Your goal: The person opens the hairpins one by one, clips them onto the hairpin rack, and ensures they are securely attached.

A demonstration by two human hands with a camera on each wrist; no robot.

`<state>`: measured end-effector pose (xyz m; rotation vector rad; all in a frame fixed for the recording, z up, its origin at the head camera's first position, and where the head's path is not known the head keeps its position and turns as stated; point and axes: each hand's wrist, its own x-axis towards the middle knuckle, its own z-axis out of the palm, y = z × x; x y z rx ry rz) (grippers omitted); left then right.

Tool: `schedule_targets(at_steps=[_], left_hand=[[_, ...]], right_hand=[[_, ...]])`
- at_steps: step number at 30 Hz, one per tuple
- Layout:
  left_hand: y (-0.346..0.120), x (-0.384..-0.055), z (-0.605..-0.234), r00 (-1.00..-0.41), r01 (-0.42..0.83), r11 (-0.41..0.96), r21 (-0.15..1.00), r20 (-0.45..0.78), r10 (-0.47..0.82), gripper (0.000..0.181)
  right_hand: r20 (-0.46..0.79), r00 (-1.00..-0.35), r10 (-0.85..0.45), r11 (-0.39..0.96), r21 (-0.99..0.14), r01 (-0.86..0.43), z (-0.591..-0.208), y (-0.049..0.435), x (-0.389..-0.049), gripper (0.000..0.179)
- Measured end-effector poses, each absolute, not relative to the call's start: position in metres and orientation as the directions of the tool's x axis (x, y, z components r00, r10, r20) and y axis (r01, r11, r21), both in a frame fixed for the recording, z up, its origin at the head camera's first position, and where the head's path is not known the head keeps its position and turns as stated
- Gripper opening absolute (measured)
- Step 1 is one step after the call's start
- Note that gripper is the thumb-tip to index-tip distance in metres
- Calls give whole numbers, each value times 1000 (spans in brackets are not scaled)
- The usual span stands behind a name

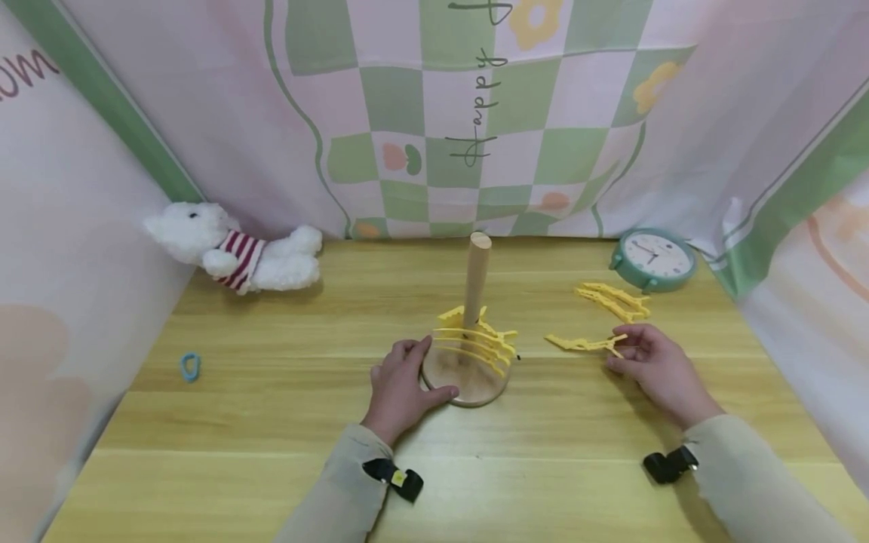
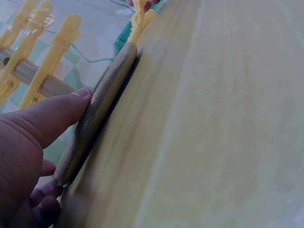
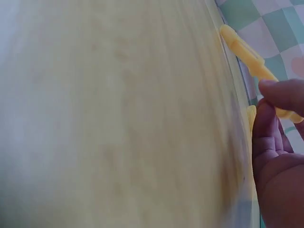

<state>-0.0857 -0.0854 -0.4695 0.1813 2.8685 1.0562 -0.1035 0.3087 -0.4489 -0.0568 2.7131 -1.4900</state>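
A wooden stand with an upright rod point(image 1: 477, 275) and a round base point(image 1: 475, 391) is on the table. My left hand point(image 1: 405, 388) grips the base at its left and front edge; the thumb point(image 2: 71, 107) lies against the rim. Several yellow hair clips point(image 1: 502, 348) are clamped about the lower rod, pointing outward. To the right, my right hand point(image 1: 661, 373) pinches another yellow hair clip point(image 1: 582, 345) by one end, its other end pointing left toward the stand. More yellow hair clips point(image 1: 614, 303) lie on the table just beyond that hand.
A white plush toy point(image 1: 285, 264) in a striped shirt lies at the back left. The green alarm clock point(image 1: 655, 260) is at the back right. Farther left on the table point(image 1: 271, 422) is a small blue ring-shaped piece point(image 1: 190, 367). A patterned curtain point(image 1: 455, 113) hangs behind the table.
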Motion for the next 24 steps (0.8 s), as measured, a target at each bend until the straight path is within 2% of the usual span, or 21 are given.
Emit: schedule_targets(at_steps=[8, 14, 17, 21, 24], left_hand=[[-86, -86, -469, -990, 82, 755, 650, -37, 139, 97], [-86, -86, -470, -989, 87, 755, 650, -33, 143, 97], [-86, -86, -469, -989, 89, 753, 651, -29, 143, 97], [-87, -86, -468, -989, 91, 752, 653, -28, 143, 96], [-87, -86, -468, -989, 90, 754, 651, -31, 144, 96]], right_hand=[[-139, -989, -50, 485, -869, 98, -450, 303, -106, 58], [-155, -983, -94, 316, -941, 118, -450, 293, -105, 56], [-158, -982, -101, 276, -953, 125, -450, 287, -104, 58], [-183, -979, -89, 343, -928, 142, -450, 283, -103, 71], [-195, -977, -84, 432, -891, 141, -449, 281, -102, 71]])
